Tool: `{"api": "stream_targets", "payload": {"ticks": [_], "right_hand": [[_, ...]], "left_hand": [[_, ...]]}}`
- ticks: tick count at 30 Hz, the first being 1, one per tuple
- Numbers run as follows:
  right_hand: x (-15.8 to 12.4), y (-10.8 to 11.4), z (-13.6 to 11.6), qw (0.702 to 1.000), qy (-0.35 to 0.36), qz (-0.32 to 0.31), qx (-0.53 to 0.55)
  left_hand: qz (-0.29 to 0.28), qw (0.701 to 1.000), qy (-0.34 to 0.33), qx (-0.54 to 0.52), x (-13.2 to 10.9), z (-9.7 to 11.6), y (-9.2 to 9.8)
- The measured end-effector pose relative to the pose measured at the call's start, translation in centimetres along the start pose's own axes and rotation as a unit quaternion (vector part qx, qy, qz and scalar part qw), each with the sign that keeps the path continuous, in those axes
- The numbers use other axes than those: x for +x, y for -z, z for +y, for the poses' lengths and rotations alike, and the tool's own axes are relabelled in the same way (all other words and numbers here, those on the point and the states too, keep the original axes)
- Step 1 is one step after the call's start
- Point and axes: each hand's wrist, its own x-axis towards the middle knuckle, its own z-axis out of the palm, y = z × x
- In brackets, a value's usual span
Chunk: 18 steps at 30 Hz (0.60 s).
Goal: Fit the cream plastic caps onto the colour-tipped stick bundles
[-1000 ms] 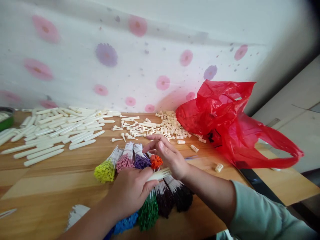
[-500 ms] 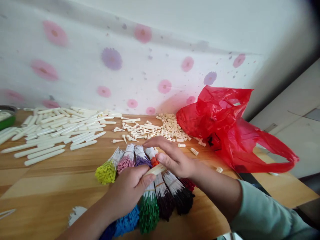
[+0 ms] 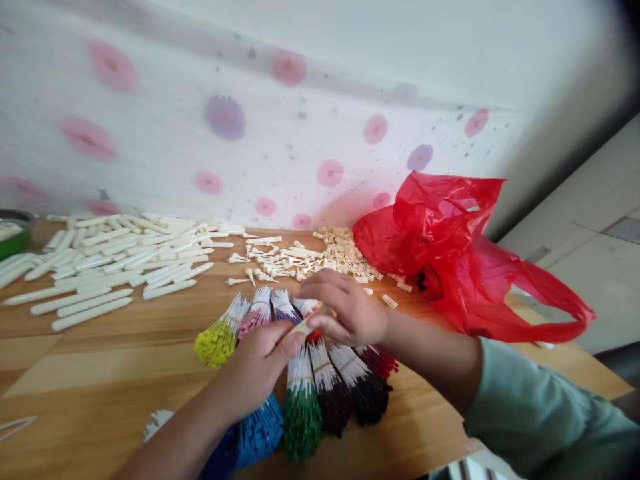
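Note:
My left hand (image 3: 265, 357) is closed around a cream plastic tube (image 3: 304, 327), which slants up to the right. At the tube's upper end, my right hand (image 3: 345, 308) has its fingers curled round and the thumb against it; the tip is hidden by them. Below and around both hands lie banded bundles of white sticks with coloured ends: yellow (image 3: 216, 341), pink (image 3: 257, 310), light blue (image 3: 259, 430), green (image 3: 302, 417), dark purple (image 3: 333, 400), black (image 3: 367, 393) and red (image 3: 383, 363).
Many cream tubes (image 3: 125, 257) are heaped at the back left, beside small pointed pieces (image 3: 270, 263) and slotted caps (image 3: 345, 250). A red plastic bag (image 3: 440, 253) stands at the right. Part of a green container (image 3: 14, 233) shows at the left edge.
My right hand's fingers have gone from stretched out to curled around the tube's upper end. The loose cap near my right forearm is no longer visible. The view has shifted slightly.

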Motion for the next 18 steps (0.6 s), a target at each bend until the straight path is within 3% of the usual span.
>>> {"api": "stream_targets", "payload": {"ticks": [3, 7, 10, 13, 15, 18], "right_hand": [[-1.0, 0.5, 0.2, 0.978, 0.068, -0.090, -0.175], [-1.3, -0.7, -0.3, 0.941, -0.027, -0.133, -0.311], [-0.5, -1.6, -0.5, 0.913, -0.154, -0.218, -0.307], [0.0, -1.7, -0.6, 0.865, -0.259, -0.363, -0.229], [-0.2, -1.7, -0.8, 0.877, -0.252, -0.336, -0.233], [-0.9, -2.1, -1.0, 0.923, -0.155, -0.187, -0.298]], "left_hand": [[-0.014, 0.995, 0.049, -0.089, 0.0, -0.4, 0.0], [-0.065, 0.989, 0.076, -0.105, 0.0, -0.2, -0.7], [-0.018, 0.995, 0.050, 0.085, 0.0, 0.2, -1.3], [0.019, 0.958, 0.028, 0.285, 0.0, 0.4, -1.4], [0.021, 0.952, 0.024, 0.305, 0.1, 0.4, -1.2], [-0.009, 0.980, 0.016, 0.200, 0.3, 0.2, -0.8]]}}
